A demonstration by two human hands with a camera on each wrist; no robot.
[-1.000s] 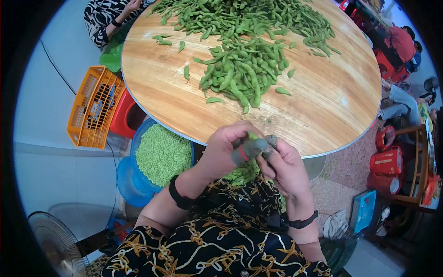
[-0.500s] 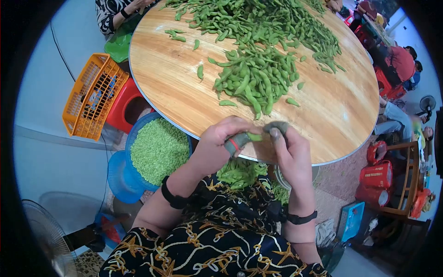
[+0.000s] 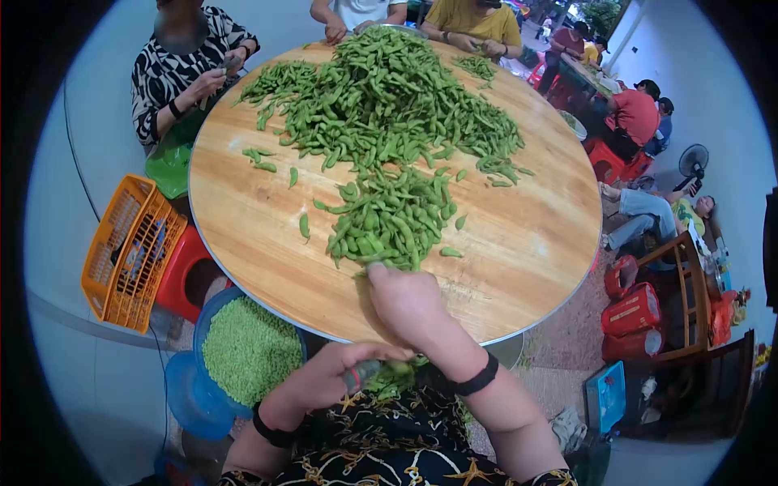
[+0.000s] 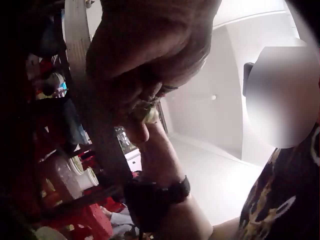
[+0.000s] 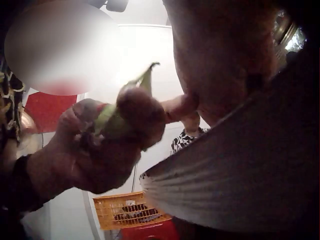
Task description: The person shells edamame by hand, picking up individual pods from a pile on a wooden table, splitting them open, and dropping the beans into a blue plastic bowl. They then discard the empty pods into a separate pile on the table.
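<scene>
My left hand (image 3: 328,377) is at the table's near edge, above my lap, and holds a green soybean pod (image 5: 112,122) between thumb and fingers. A grey cover with a red band wraps its thumb. Over the near part of the round wooden table (image 3: 519,267), my right hand (image 3: 405,300) reaches to the front of a small heap of soybean pods (image 3: 389,223). Its fingertips are at the lowest pods, and the back of the hand hides most of its fingers. More pods (image 3: 393,385) lie in my lap, partly behind the left hand.
A large pod pile (image 3: 389,89) covers the table's far half, with people seated around it. Left of me, a blue basin (image 3: 300,344) holds shelled beans (image 3: 251,348), near a red stool (image 3: 182,283) and an orange crate (image 3: 121,275). A blue tray (image 3: 606,397) is low at right.
The two hands were together at a pod and have separated. My right hand has moved forward to the small heap, while the left stays near the table edge. The head view has tilted up.
</scene>
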